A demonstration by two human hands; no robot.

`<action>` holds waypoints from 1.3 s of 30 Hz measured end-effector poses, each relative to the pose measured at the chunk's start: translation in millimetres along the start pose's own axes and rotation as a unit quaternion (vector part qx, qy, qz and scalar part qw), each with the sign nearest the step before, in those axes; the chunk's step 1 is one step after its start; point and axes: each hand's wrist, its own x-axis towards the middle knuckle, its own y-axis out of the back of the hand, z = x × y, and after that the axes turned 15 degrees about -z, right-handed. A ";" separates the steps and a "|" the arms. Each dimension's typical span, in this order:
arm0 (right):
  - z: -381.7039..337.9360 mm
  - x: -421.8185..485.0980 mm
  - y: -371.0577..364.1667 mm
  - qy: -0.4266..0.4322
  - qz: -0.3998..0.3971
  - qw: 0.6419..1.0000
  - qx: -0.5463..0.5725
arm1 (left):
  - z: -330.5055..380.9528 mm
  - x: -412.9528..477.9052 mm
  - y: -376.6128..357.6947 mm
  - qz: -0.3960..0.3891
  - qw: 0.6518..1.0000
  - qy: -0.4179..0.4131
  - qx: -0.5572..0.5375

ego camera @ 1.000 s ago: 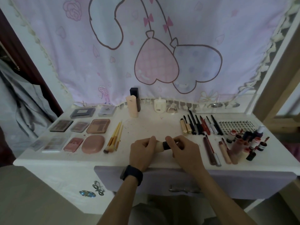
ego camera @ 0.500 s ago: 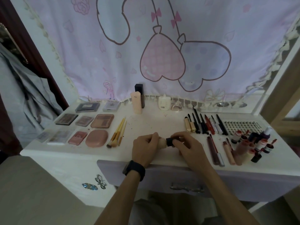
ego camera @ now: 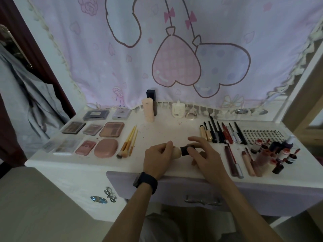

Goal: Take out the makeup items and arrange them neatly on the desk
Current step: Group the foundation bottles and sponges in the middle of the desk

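**Inspector A:** Start at nine o'clock from the hands. Findings?

**Inspector B:** Palettes (ego camera: 111, 130) lie in rows at nine to ten o'clock on the desk (ego camera: 166, 130), placed as they were a second ago. Three brushes (ego camera: 128, 144) lie side by side just right of them.

**A:** The left hand?

**B:** The left hand (ego camera: 157, 158), with a dark wristband (ego camera: 146, 180), is at the front centre of the desk. Its fingers are curled round the beige body of the foundation bottle (ego camera: 176, 151). The grip is unchanged.

**A:** And the bottle?

**B:** It lies on its side between the hands, black cap (ego camera: 185, 150) pointing to three o'clock. Its position matches the earlier frame.

**A:** What differs?

**B:** The right hand (ego camera: 206, 154). Before, its fingers were curled over the cap. Now they are spread and nearly straight, with one fingertip on the cap. Whether the thumb touches it, I cannot tell.

**A:** Further right?

**B:** Pencils and liners (ego camera: 222, 133) sit in a row at one o'clock, and small bottles (ego camera: 283, 152) are clustered at three o'clock. Neither group has been disturbed.
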 end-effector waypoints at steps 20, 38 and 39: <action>-3.6 8.1 -1.6 -0.045 0.004 0.998 -0.052 | 9.9 1.0 12.7 -0.076 0.997 0.010 -0.001; 2.6 -0.4 4.6 0.026 0.004 0.998 0.064 | 5.7 5.0 12.1 -0.070 0.997 0.025 -0.037; 2.7 -0.1 4.6 0.026 0.007 0.997 0.069 | 5.7 5.0 12.4 -0.069 0.996 0.024 -0.041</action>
